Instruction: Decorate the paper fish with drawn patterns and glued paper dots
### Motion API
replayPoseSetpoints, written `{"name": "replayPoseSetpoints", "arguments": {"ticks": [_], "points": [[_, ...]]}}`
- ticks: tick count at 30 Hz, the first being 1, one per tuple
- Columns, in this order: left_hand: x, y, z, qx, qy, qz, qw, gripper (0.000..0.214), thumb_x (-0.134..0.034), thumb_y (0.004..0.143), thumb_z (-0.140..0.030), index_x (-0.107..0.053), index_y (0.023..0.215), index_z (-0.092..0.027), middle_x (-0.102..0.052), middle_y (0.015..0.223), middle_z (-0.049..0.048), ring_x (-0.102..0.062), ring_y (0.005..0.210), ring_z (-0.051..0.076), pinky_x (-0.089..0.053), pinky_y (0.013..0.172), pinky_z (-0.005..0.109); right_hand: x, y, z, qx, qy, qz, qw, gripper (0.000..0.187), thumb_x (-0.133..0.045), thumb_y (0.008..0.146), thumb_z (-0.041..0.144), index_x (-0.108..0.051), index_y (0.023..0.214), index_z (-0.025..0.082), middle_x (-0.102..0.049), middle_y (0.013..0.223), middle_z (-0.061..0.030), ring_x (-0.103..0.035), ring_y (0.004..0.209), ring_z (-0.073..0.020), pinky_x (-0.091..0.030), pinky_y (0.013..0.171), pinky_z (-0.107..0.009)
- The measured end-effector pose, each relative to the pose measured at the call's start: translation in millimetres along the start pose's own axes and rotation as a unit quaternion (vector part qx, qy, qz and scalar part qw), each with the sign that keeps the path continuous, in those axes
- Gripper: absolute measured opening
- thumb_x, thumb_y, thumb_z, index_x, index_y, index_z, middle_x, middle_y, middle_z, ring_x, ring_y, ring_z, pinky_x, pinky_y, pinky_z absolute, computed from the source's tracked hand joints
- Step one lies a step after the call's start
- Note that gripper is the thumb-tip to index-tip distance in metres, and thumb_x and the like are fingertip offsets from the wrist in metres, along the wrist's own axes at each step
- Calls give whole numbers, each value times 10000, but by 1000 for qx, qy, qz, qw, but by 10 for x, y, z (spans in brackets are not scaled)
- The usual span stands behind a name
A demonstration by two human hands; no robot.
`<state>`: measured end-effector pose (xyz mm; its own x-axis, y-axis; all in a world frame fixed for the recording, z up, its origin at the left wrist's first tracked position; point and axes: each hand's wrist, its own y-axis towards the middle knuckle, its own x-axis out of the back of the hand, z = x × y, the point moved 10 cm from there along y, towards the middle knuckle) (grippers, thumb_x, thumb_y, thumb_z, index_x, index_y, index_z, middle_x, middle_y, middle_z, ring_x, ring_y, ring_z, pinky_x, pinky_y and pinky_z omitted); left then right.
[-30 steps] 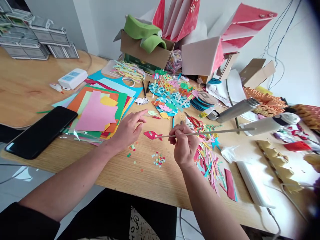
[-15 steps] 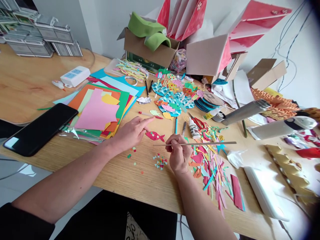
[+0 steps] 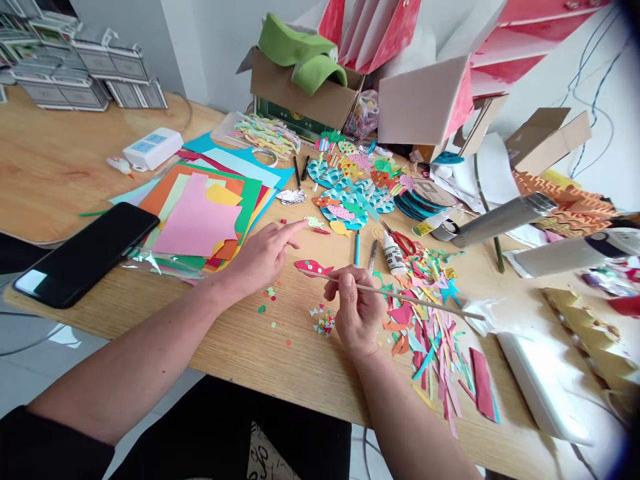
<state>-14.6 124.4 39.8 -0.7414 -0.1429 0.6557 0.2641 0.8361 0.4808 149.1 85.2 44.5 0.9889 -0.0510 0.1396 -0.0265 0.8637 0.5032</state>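
Wooden stick (image 3: 415, 301) in right hand (image 3: 356, 310); red paper fish (image 3: 313, 268)

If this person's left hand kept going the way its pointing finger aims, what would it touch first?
Probably the small green paper fish just beyond the fingertip of the left hand, though depth is hard to judge from this view.

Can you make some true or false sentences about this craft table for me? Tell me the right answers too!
1. The right hand holds a thin wooden stick. True.
2. The left hand is gripping the black phone. False: the left hand holds nothing, and the black phone lies on the table away to the left.
3. The stick's tip is at a red paper fish. True.
4. The coloured paper scraps are to the left of the right hand. False: they are to its right.
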Motion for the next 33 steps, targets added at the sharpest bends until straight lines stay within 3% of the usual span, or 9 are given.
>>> {"name": "replayPoseSetpoints", "arguments": {"ticks": [3, 11, 18, 22, 28, 33], "points": [[-33, -7, -7, -6, 3, 13, 1000, 656, -421, 819, 49, -453, 1422, -210, -723, 981, 34, -626, 1088, 184, -484, 1014, 394, 11, -12, -8, -7, 13, -14, 1000, 277, -477, 995, 331, -593, 782, 197, -553, 620, 21, -529, 490, -100, -421, 460, -236], [-141, -35, -31, -13, 7, 67, 998, 640, -425, 803, 37, -488, 1396, -195, -723, 973, 47, -637, 1064, 191, -519, 968, 391, -350, -133, -147, -65, 9, 131, 989, 270, -468, 1000, 363, -590, 827, 196, -605, 680, -4, -580, 587, -126, -448, 526, -253], [-177, -41, 6, 17, 7, 88, 996, 617, -405, 801, 38, -518, 1374, -160, -719, 1023, 80, -672, 1011, 195, -527, 972, 419, -496, -146, -85, -33, -27, 164, 985, 301, -403, 1022, 349, -558, 813, 197, -598, 681, -12, -585, 595, -128, -454, 535, -260], [-93, -16, 30, 41, -11, 58, 997, 627, -413, 794, 46, -531, 1365, -183, -745, 974, 50, -676, 1038, 196, -526, 965, 400, -492, -126, -150, -43, -68, 151, 985, 295, -396, 1021, 364, -559, 837, 202, -609, 690, -18, -593, 604, -137, -457, 530, -264], [139, 28, 125, 81, -116, -44, 989, 590, -424, 810, 28, -523, 1353, -180, -766, 907, 18, -722, 883, 134, -557, 853, 274, -579, -110, -194, -43, -108, 169, 979, 240, -445, 1003, 346, -583, 871, 202, -643, 759, -40, -604, 651, -147, -452, 532, -259], [264, 32, 169, 97, -153, -92, 979, 533, -444, 841, -19, -518, 1350, -162, -766, 904, 40, -720, 887, 147, -564, 843, 293, -632, -106, -200, -36, -126, 184, 974, 239, -460, 997, 344, -591, 861, 197, -635, 747, -41, -594, 655, -151, -448, 542, -262]]}}
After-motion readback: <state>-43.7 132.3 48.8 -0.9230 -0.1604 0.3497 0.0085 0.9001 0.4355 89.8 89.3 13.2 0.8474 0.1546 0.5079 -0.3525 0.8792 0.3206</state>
